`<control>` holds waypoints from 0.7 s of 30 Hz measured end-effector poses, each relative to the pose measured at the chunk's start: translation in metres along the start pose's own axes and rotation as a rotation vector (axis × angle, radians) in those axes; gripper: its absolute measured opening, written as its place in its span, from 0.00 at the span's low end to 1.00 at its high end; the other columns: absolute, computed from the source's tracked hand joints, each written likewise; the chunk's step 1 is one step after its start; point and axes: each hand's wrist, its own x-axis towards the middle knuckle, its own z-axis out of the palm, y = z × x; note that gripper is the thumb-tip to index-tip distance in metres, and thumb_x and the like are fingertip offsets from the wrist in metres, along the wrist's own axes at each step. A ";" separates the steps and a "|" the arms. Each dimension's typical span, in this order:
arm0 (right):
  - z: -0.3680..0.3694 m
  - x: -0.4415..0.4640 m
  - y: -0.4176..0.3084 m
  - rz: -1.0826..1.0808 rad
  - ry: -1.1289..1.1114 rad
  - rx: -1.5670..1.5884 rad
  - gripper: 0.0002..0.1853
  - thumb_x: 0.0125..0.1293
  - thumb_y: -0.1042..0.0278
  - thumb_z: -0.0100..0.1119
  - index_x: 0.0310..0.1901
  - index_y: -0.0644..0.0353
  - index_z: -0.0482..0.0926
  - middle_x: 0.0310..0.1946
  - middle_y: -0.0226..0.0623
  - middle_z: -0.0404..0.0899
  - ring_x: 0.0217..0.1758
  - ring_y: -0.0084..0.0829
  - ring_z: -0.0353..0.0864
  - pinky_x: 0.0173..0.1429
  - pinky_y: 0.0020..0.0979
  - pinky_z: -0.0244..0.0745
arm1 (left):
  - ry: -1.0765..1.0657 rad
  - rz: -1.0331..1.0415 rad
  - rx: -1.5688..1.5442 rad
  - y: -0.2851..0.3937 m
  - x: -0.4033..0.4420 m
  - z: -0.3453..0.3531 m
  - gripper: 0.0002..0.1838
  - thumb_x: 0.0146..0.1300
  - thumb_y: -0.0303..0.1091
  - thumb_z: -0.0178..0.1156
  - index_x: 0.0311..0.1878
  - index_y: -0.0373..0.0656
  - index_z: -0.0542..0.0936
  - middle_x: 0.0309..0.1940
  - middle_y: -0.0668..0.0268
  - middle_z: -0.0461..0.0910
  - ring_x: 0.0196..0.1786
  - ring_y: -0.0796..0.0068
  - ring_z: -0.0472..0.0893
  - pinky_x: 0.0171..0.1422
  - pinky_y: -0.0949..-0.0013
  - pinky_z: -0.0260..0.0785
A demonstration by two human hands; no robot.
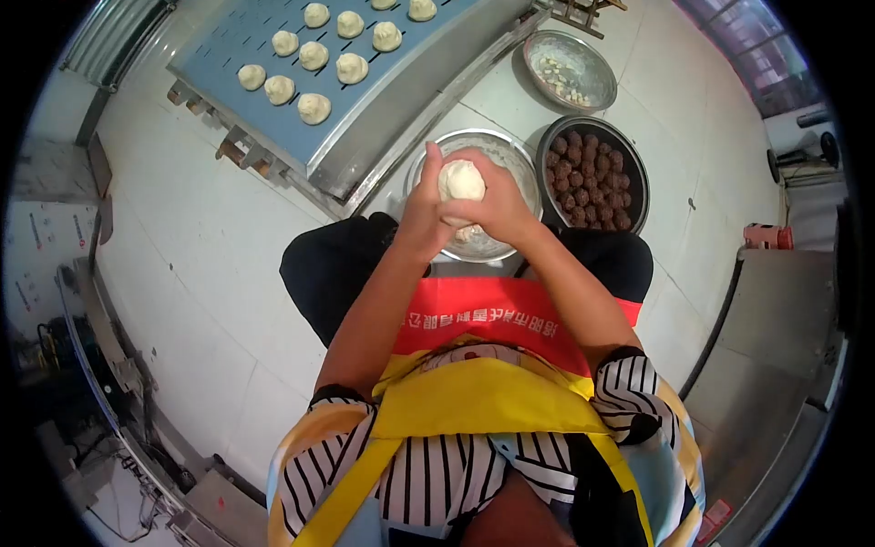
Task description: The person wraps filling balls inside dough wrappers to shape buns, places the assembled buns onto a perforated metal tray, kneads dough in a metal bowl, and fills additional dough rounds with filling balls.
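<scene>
Left hand (pixel 426 211) and right hand (pixel 501 205) were closed together around dough (pixel 462 181) above a metal bowl (pixel 521 170). Pan (pixel 642 178) of brown balls (pixel 594 175) stood right, basin (pixel 594 71) beyond; blue surface (pixel 239 44) with dough lumps (pixel 313 56) lay front-left.

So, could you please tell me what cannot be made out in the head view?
In the head view:
- Underside of the dough ball: hidden by the left hand and right hand.
- Part of the bowl below: blocked by both hands.
- Blue surface: cut off by the top edge.
- Pale bits in the farther bowl: too small to identify.
</scene>
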 end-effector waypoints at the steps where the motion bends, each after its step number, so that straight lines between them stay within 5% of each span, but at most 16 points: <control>1: 0.007 0.001 0.007 -0.098 0.091 -0.126 0.32 0.43 0.56 0.73 0.50 0.59 0.73 0.41 0.42 0.78 0.50 0.41 0.75 0.56 0.35 0.69 | 0.014 0.046 -0.053 -0.005 0.005 -0.003 0.38 0.66 0.69 0.35 0.56 0.41 0.71 0.49 0.62 0.78 0.52 0.69 0.79 0.52 0.63 0.74; 2: 0.011 0.003 0.011 -0.196 0.186 -0.252 0.31 0.43 0.56 0.72 0.50 0.59 0.73 0.41 0.42 0.78 0.51 0.41 0.75 0.56 0.34 0.69 | 0.012 0.042 -0.040 -0.003 0.006 -0.005 0.39 0.66 0.69 0.35 0.56 0.41 0.71 0.49 0.61 0.78 0.52 0.69 0.79 0.53 0.63 0.74; 5: 0.003 0.001 -0.017 0.013 -0.004 0.182 0.28 0.44 0.57 0.71 0.48 0.59 0.75 0.42 0.43 0.78 0.51 0.42 0.75 0.56 0.35 0.69 | 0.043 0.016 0.013 -0.001 0.004 -0.011 0.39 0.66 0.69 0.36 0.57 0.40 0.71 0.50 0.61 0.77 0.53 0.69 0.78 0.56 0.64 0.72; 9: 0.016 0.006 0.001 0.018 0.104 -0.105 0.29 0.45 0.57 0.70 0.50 0.58 0.74 0.45 0.44 0.77 0.51 0.44 0.75 0.56 0.36 0.69 | 0.090 0.049 -0.031 -0.007 0.007 -0.017 0.37 0.67 0.67 0.39 0.57 0.40 0.71 0.50 0.62 0.77 0.53 0.69 0.78 0.57 0.64 0.72; 12: 0.012 0.007 -0.004 -0.065 0.074 0.005 0.28 0.46 0.57 0.69 0.50 0.57 0.74 0.44 0.45 0.76 0.50 0.44 0.75 0.56 0.38 0.69 | 0.096 0.061 -0.005 -0.004 0.002 -0.014 0.34 0.67 0.66 0.41 0.57 0.42 0.71 0.49 0.62 0.77 0.52 0.68 0.78 0.56 0.64 0.72; 15: 0.014 0.009 0.008 0.070 -0.037 0.117 0.27 0.47 0.56 0.68 0.49 0.58 0.74 0.45 0.46 0.76 0.50 0.46 0.75 0.56 0.39 0.70 | 0.086 0.040 0.041 -0.004 0.005 -0.021 0.32 0.68 0.63 0.42 0.58 0.44 0.70 0.51 0.62 0.76 0.53 0.67 0.78 0.56 0.64 0.72; 18: 0.026 0.011 0.016 -0.128 0.167 -0.217 0.28 0.48 0.56 0.68 0.50 0.58 0.74 0.46 0.45 0.76 0.51 0.46 0.74 0.57 0.39 0.69 | 0.131 0.053 -0.134 -0.007 0.006 -0.019 0.30 0.70 0.60 0.42 0.58 0.43 0.69 0.51 0.63 0.76 0.53 0.68 0.78 0.54 0.65 0.73; 21: 0.013 0.009 -0.002 -0.030 -0.008 0.059 0.28 0.47 0.56 0.68 0.50 0.58 0.74 0.47 0.44 0.76 0.52 0.47 0.73 0.59 0.40 0.66 | 0.120 0.087 0.081 -0.004 -0.002 -0.028 0.31 0.70 0.62 0.41 0.59 0.43 0.69 0.52 0.62 0.75 0.54 0.69 0.77 0.56 0.65 0.72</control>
